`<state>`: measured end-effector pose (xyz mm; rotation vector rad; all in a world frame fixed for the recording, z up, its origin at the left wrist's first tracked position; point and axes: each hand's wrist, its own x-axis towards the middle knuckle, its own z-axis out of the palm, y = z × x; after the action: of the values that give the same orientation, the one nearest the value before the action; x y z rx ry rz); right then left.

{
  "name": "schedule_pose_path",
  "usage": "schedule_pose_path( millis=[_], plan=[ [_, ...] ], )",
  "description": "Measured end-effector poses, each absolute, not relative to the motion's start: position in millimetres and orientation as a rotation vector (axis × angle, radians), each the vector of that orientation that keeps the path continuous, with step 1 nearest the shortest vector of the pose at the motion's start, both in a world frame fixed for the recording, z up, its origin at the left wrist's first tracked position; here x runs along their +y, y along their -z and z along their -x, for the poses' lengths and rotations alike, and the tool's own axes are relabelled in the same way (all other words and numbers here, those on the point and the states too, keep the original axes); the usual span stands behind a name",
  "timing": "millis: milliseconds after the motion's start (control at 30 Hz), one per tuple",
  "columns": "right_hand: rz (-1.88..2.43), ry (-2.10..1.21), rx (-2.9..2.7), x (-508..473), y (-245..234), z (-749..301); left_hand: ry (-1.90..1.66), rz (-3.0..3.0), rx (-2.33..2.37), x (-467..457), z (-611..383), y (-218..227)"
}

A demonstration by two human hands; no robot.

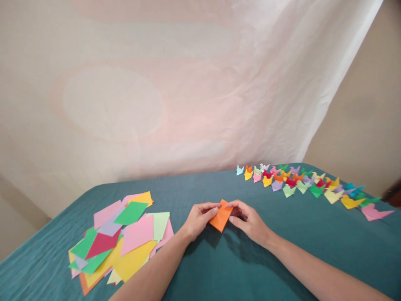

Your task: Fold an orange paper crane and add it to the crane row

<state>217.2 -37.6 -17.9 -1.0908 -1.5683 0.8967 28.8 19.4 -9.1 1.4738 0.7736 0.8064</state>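
A small orange folded paper (222, 217) is held just above the cloth near the middle of the table, one corner pointing toward me. My left hand (200, 217) pinches its left side, thumb on the front face and fingers behind. At the upper right edge, my right hand (247, 219) has its index finger on the paper, with the thumb close beside the right corner. Whether the right thumb touches the paper I cannot tell. Crease lines show faintly on the orange face.
A loose pile of coloured paper squares (134, 234) lies left of my arms. Rows of folded paper birds (290, 190) in many colours stand at the right and back right. A dark green cloth (188, 188) covers the table, with a pale hanging sheet (188, 83) behind.
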Motion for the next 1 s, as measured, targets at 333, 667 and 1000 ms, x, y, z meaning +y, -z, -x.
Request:
schedule_pose_path(
  millis=[333, 667, 1000],
  plan=[
    [1.104, -0.894, -1.571, -36.4, 19.9, -217.5, -0.793, -1.466, 0.739, 17.2, -28.2, 4.4],
    [1.073, -0.804, -1.584, -35.4, 21.1, -217.3, -0.770, -1.410, 0.737, 16.3, -28.9, 5.5],
    [1.096, -0.761, -1.533, -34.8, 25.6, -219.5, -0.853, -1.363, 0.670, 19.6, -32.8, 12.6]
  ],
)
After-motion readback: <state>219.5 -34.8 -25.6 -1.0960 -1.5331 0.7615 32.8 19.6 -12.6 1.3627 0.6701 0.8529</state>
